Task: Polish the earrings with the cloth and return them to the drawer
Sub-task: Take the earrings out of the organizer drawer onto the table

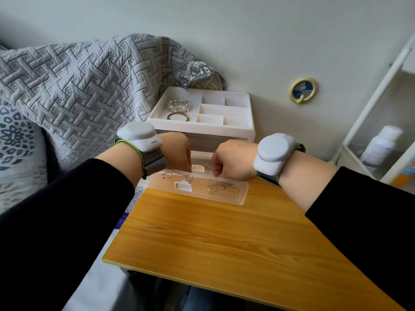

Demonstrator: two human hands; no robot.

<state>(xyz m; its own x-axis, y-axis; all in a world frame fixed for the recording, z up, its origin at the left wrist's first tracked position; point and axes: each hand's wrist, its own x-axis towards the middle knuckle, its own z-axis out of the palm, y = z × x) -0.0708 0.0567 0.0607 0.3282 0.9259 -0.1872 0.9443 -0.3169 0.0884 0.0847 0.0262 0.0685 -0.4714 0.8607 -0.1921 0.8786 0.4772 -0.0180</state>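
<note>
Black sleeves [67,209] are stretching forward from both lower corners, each wrist wearing a rounded grey sensor pod [139,135] on a woven strap. Below them a wooden table [224,239] with a warm, glossy grain is running toward the wall. At its far edge a clear drawer [224,199] of stiff, smooth plastic is lying pulled out. The earrings [213,187] are lying loose inside it, with thin wire hoops toward its right end and smaller pieces toward its left. An upper drawer [197,168], also clear, is sitting just behind it, and both hands are working there. The left hand [175,151] is curling downward with its fingers hidden. The right hand [231,158] is curling too, its fingertips close to a fine wire. Whether either is pinching an earring or the plastic rim, I cannot tell. No cloth is showing.

Judging by their look, the earrings are going to handle as very light, springy and easy to bend or drop. Pinching each by the fuller curve of its hoop, not the hook, seems safest, and the slick drawer floor may let them slide.

Behind, a white organiser [202,129] is holding a pearl bracelet [179,105] and a gold bangle [178,116] in its top tray, with a quilted grey blanket [78,86] bunching at its left.
</note>
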